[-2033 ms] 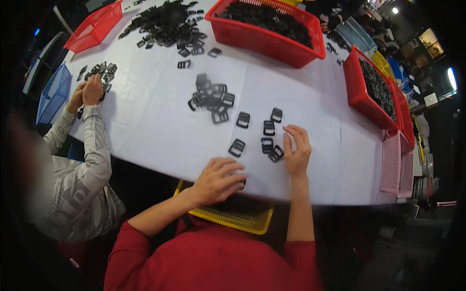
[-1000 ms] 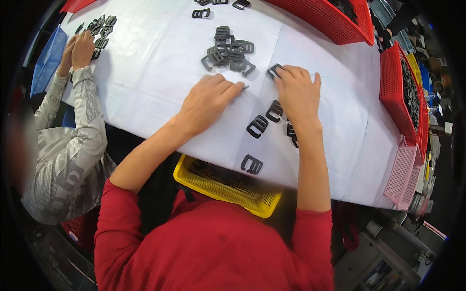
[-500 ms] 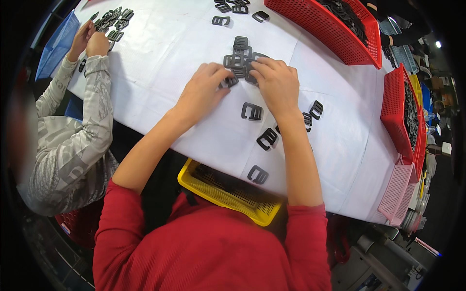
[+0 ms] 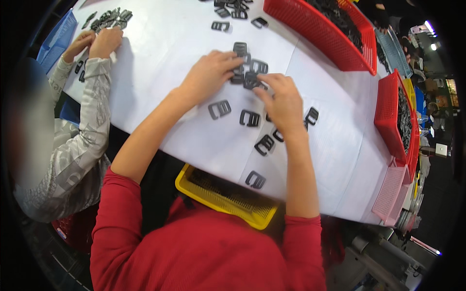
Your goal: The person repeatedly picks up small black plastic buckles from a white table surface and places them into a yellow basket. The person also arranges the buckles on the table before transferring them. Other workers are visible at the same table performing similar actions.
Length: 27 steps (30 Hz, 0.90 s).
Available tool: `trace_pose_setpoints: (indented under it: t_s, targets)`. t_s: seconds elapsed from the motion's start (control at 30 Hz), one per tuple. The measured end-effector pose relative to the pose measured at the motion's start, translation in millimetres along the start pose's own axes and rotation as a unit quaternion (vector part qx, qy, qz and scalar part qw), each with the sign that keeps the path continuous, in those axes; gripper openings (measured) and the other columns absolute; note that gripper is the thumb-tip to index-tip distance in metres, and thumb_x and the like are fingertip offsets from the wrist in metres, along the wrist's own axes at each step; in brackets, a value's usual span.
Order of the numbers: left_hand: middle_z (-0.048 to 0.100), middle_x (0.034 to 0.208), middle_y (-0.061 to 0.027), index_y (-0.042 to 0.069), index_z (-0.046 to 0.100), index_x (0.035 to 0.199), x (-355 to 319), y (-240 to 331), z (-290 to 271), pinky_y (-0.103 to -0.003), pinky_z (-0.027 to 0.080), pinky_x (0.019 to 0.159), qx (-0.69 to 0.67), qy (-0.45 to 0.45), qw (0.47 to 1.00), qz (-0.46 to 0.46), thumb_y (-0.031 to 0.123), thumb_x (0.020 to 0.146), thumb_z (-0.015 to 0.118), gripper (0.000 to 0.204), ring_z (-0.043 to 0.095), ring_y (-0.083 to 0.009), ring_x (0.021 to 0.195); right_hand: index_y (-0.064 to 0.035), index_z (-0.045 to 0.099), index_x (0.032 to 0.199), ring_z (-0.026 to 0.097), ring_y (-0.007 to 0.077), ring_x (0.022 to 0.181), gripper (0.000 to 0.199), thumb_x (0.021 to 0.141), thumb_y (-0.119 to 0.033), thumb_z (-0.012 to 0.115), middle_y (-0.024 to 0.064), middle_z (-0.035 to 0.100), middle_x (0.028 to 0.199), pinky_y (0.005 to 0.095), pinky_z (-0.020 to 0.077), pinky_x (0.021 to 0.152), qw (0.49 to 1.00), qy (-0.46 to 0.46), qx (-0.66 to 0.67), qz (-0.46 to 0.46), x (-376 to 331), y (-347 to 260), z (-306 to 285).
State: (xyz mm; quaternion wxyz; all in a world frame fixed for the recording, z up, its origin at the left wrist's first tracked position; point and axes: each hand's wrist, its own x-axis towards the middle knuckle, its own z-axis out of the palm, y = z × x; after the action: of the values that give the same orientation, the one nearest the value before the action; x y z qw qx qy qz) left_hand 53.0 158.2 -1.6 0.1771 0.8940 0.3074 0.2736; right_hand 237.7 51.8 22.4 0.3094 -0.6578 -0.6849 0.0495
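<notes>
At one o'clock, red basket (image 4: 318, 29) heaped with black buckles. Mid-table, small pile of flat slotted buckles (image 4: 247, 68); left hand (image 4: 209, 72) and right hand (image 4: 280, 99) fingering it, grip unclear.

One camera only, worn on the head, looks steeply down and forward over the person's red-sleeved arms onto a white table (image 4: 160, 58). It sits close above the left hand (image 4: 209, 72) and right hand (image 4: 281, 101). The wide lens bends the table edges; a co-worker's sleeve (image 4: 92, 111) enters at left.
</notes>
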Motion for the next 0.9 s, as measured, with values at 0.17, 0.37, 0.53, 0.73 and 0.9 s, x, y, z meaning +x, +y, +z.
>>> trace_pose_setpoints:
  t_s: [0.17, 0.37, 0.53, 0.73, 0.9]
  targets:
    - [0.064, 0.108, -0.0112, 0.007, 0.067, 0.115, -25.8, -11.0, 5.7, -0.041, 0.047, 0.085, 0.078, -0.039, 0.996, -0.005, 0.008, 0.084, 0.063, 0.032, 0.058, -0.029, 0.1, -0.0131, 0.067, 0.11, 0.056, 0.0282, 0.101, 0.042, 0.073, -0.03, 0.079, 0.0082, 0.063, 0.103, 0.0478, 0.0403, 0.086, 0.988, -0.063, -0.14, 0.015, 2.2, -11.5, 36.9]
    - [0.058, 0.113, -0.0096, 0.006, 0.062, 0.113, -39.9, 17.0, -17.4, -0.044, 0.043, 0.088, 0.163, -0.043, 0.984, -0.052, 0.012, 0.082, 0.063, 0.032, 0.053, -0.028, 0.108, -0.0141, 0.07, 0.103, 0.057, 0.0221, 0.099, 0.027, 0.078, -0.022, 0.074, 0.0033, 0.064, 0.103, 0.0418, 0.0381, 0.085, 0.988, -0.027, -0.149, 0.031, -2.4, -11.8, 32.6]
    - [0.055, 0.129, -0.0079, 0.01, 0.063, 0.118, -25.6, 28.0, -9.9, -0.047, 0.04, 0.099, 0.148, -0.045, 0.988, 0.016, 0.024, 0.08, 0.073, 0.041, 0.047, -0.0261, 0.124, -0.015, 0.069, 0.103, 0.059, 0.0218, 0.097, 0.026, 0.078, -0.02, 0.073, 0.0028, 0.064, 0.104, 0.0406, 0.0386, 0.085, 0.988, 0.061, -0.141, 0.007, 4.1, -0.7, 21.9]
    - [0.064, 0.113, -0.0042, 0.008, 0.063, 0.113, -17.3, 9.9, 12.9, -0.04, 0.043, 0.089, 0.137, -0.046, 0.988, 0.051, 0.013, 0.085, 0.062, 0.029, 0.056, -0.0234, 0.107, -0.0127, 0.068, 0.108, 0.057, 0.0233, 0.103, 0.029, 0.08, -0.019, 0.074, 0.0026, 0.065, 0.105, 0.0428, 0.0413, 0.086, 0.985, 0.055, -0.152, 0.054, 2.2, 38.6, -3.1]
    - [0.068, 0.089, -0.0092, 0.008, 0.071, 0.102, -7.5, 31.1, 0.6, -0.038, 0.048, 0.078, -0.058, -0.035, 0.987, -0.145, 0.017, 0.089, 0.064, 0.018, 0.061, -0.0265, 0.087, -0.0131, 0.069, 0.107, 0.058, 0.0222, 0.101, 0.029, 0.08, -0.021, 0.074, 0.0011, 0.066, 0.102, 0.0411, 0.0414, 0.086, 0.998, -0.005, -0.07, 0.0, -10.8, 13.2, -5.7]
